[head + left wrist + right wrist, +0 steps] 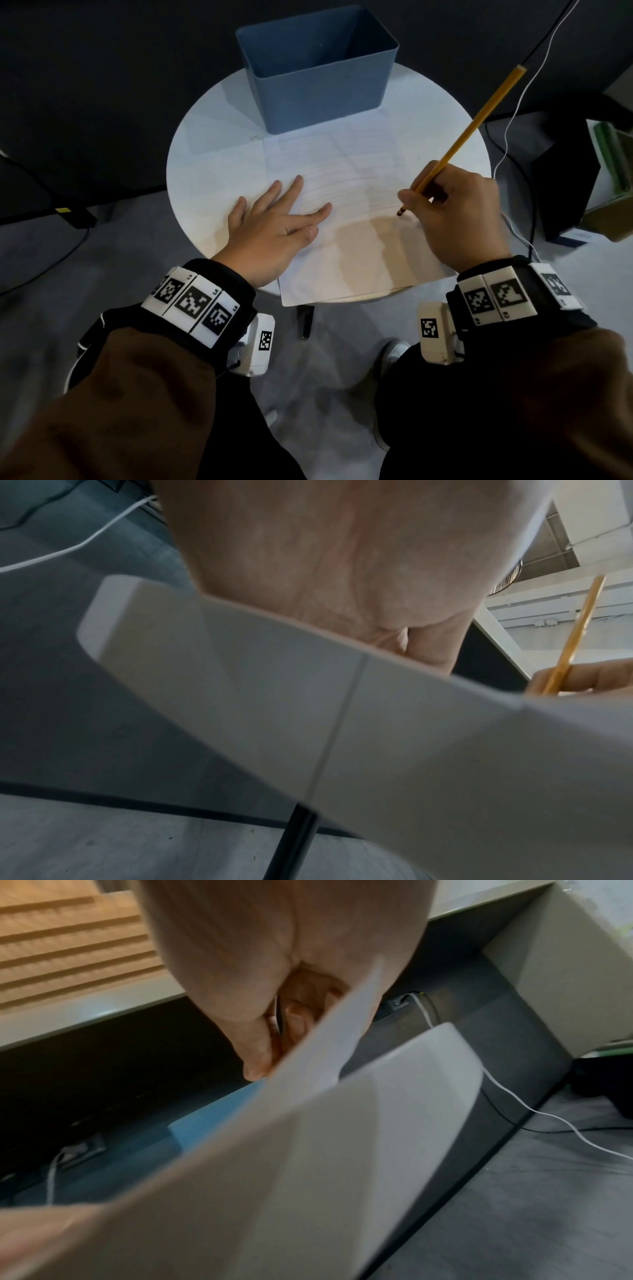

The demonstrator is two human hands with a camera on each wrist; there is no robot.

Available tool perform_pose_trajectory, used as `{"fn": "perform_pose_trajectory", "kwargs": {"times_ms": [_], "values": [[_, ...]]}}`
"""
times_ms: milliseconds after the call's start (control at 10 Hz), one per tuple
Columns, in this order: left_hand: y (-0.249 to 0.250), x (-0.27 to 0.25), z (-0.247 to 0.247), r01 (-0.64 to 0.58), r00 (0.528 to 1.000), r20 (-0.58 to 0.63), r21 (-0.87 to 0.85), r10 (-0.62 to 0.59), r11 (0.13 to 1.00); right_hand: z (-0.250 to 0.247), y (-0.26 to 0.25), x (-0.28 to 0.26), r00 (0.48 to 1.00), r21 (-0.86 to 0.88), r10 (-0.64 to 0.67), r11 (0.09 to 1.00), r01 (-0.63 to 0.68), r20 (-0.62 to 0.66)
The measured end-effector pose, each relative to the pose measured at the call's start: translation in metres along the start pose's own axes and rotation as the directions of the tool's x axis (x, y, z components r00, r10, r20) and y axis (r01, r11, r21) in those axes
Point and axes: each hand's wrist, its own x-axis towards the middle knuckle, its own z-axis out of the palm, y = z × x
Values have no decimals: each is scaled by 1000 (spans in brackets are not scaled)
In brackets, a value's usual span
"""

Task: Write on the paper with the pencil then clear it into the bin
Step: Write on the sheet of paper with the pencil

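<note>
No words, numbers or brand names can be read anywhere. The wristbands (191,301) carry black-and-white square code markers with tiny characters beside them, too small to make out. The paper (342,192) on the tabletop shows only faint ruled lines, with no legible writing.

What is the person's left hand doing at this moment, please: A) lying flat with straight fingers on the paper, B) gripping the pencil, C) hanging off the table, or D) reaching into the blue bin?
A: in the head view the left hand lies flat, fingers spread, on the paper, while the right hand holds the pencil.
</note>
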Motion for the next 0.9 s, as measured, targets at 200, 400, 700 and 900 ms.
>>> {"fn": "perform_pose_trajectory", "kwargs": {"times_ms": [200, 400, 700, 900], "values": [[0, 0, 0, 3, 1000, -5, 6, -3, 1000, 7, -1, -1, 999, 5, -8, 1000, 7, 38], [1, 0, 0, 3, 1000, 4, 10, -3, 1000, -7, 11, 1, 999, -44, 39, 998, -40, -38], [1, 0, 0, 5, 1000, 2, 2, -5, 1000, 1, 5, -1, 1000, -48, 29, 998, -29, -12], [0, -1, 1, -1, 1000, -2, -2, 1, 1000, -1, 4, -2, 998, -23, 29, 999, -31, -50]]}}
